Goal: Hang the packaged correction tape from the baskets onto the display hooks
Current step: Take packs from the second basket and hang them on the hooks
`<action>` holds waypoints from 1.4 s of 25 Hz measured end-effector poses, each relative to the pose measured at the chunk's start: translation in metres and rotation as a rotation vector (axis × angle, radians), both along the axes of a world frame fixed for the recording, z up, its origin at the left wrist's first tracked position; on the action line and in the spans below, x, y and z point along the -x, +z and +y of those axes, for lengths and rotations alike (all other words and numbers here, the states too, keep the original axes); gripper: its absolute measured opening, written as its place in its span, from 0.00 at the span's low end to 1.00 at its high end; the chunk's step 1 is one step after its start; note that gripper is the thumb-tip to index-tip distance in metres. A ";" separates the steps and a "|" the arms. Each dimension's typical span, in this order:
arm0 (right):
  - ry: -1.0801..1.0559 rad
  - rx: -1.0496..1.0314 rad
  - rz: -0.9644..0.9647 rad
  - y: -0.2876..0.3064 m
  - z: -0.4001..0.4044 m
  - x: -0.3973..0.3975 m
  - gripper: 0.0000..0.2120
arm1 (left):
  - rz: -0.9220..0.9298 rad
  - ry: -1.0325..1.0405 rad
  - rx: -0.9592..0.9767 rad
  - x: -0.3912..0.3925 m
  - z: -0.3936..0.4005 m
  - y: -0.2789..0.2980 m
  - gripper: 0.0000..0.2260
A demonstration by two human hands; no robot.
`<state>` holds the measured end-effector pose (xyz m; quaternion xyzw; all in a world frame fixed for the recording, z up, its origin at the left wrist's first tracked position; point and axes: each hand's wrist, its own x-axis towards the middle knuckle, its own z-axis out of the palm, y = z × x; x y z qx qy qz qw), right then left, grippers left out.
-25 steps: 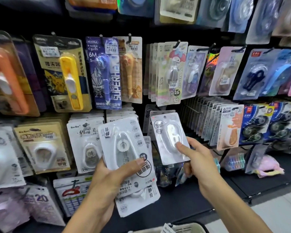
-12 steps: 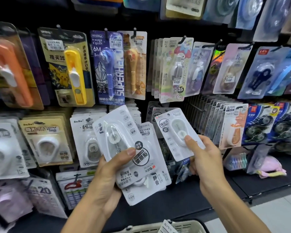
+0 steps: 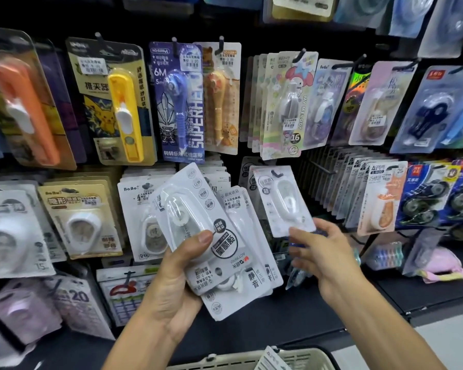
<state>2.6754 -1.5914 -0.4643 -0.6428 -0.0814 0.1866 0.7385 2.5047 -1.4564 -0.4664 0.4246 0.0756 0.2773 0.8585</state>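
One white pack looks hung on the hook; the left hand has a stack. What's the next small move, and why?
Probably let the right hand reach across and take the top pack from the stack that the left hand grips. The single white pack already sits on its hook, and the right fingers hold nothing.

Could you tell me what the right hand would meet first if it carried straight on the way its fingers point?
Probably the white packet hanging on its hook: the right hand points up and left, fingertips at that packet's lower edge. Whether they already touch it is unclear.
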 end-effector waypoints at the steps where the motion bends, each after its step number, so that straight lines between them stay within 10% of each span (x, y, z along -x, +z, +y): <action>1: 0.056 -0.015 0.072 -0.001 -0.001 0.005 0.21 | 0.002 0.006 0.014 -0.002 0.000 -0.001 0.34; 7: 0.572 -0.045 -0.102 -0.003 0.000 0.045 0.11 | 0.034 -0.096 0.098 -0.007 -0.003 -0.005 0.31; 13: 0.821 -0.143 0.161 0.001 -0.013 0.046 0.17 | 0.047 -0.211 0.195 -0.004 0.001 -0.008 0.30; 21: 0.146 -0.096 -0.048 -0.009 -0.003 0.013 0.09 | 0.111 0.014 0.149 -0.003 0.013 -0.006 0.07; 35: -0.103 0.106 -0.336 0.007 -0.011 -0.009 0.16 | 0.099 0.022 0.075 -0.005 0.008 -0.001 0.23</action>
